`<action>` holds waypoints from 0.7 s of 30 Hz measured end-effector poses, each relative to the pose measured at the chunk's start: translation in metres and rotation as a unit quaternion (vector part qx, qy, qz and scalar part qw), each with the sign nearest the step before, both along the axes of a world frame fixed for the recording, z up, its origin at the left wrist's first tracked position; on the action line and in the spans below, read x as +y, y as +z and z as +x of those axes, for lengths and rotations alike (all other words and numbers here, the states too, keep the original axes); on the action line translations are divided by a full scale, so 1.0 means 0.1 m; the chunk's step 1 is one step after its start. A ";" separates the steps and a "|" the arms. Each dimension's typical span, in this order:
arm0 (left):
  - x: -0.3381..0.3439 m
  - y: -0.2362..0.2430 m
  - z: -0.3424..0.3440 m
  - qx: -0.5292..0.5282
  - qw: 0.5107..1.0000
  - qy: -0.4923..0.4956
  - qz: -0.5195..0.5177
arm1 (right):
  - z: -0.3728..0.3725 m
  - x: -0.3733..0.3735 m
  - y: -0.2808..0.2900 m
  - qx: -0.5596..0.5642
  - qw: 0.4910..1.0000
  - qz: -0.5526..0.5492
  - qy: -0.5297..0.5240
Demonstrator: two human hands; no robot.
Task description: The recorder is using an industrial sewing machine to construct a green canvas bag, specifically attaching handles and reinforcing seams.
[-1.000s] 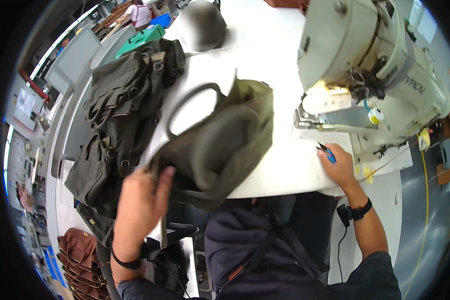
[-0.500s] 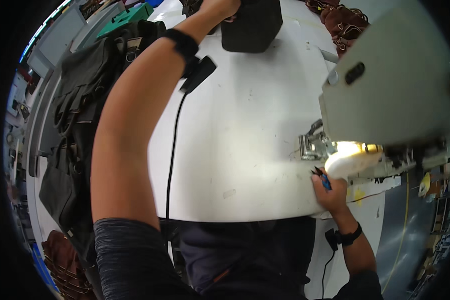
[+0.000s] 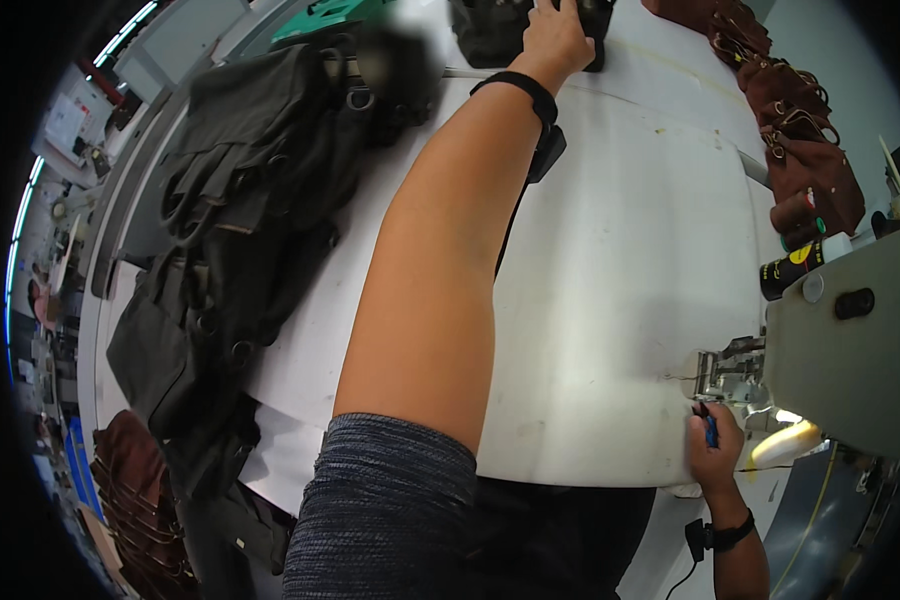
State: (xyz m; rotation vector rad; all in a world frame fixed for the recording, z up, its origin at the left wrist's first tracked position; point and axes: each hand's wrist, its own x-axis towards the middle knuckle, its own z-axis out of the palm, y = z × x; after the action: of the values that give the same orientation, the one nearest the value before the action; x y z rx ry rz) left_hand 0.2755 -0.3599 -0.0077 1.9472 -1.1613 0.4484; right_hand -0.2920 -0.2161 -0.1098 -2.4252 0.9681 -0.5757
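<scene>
At the far end of the table, my left hand (image 3: 560,40) lies over a dark grey-green bag (image 3: 477,35). Its fingers look stretched out and apart, with the tips cut off by the upper edge. My right hand (image 3: 718,450), at the near right, is closed around small blue-and-black thread snips (image 3: 711,432), the dark tips poking out past the fingers. It rests on the white tabletop (image 3: 610,300), just below the metal presser foot (image 3: 715,375) of a sewing machine (image 3: 845,340).
Dark bags (image 3: 240,150) are heaped along the left. Brown bags (image 3: 815,180) line the far right, near thread spools (image 3: 800,225) and a black bottle (image 3: 790,270). More brown pieces (image 3: 140,500) hang at lower left. A lamp (image 3: 785,445) glows beside my right hand.
The view has shifted, showing more of the machine's surroundings. My left arm now reaches farther out, and the dark bag lies farther away under that hand. My right hand still holds the snips.
</scene>
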 end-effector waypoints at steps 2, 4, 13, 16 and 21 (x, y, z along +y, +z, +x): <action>0.48 0.01 0.13 -0.135 0.991 0.011 0.007 | 0.04 0.00 -0.01 -0.057 0.998 -0.020 0.007; 1.00 0.18 0.35 -0.190 0.981 0.004 0.024 | 0.05 -0.01 -0.01 -0.075 0.997 -0.013 0.022; 4.23 1.16 0.64 -0.042 0.848 0.322 0.420 | 0.10 0.03 0.04 -0.106 0.994 -0.011 0.031; 4.76 0.98 0.53 -0.021 0.872 0.320 0.370 | 0.10 0.06 0.09 -0.095 0.995 -0.026 0.026; 5.05 0.79 0.48 -0.132 0.889 0.272 0.344 | 0.08 0.07 0.11 -0.107 0.993 -0.048 0.011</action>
State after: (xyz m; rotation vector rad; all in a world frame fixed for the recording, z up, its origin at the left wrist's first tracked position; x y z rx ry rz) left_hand 0.3236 0.1454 0.0716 2.9380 -0.9949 0.6688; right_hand -0.2844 -0.2094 -0.0990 -2.3937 0.8401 -0.8724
